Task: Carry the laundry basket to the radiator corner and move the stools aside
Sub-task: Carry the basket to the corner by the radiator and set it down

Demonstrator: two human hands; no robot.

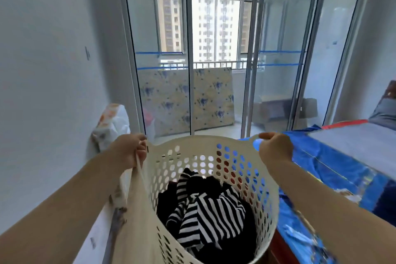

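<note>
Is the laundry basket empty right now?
No, striped clothes lie in the basket, which both hands hold by its handles.

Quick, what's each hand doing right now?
Left hand: closed on the left handle of the cream perforated plastic laundry basket.
Right hand: closed on its right handle.

Laundry basket [265,178] – cream-white plastic, round holes all over. Clothes [205,210] inside: black-and-white stripes w/ solid black. Bed cover [334,163] at 3 o'clock – bright blue, red edge. Mattress [214,98] at 12 o'clock: pale yellow, blue floral print.
</note>
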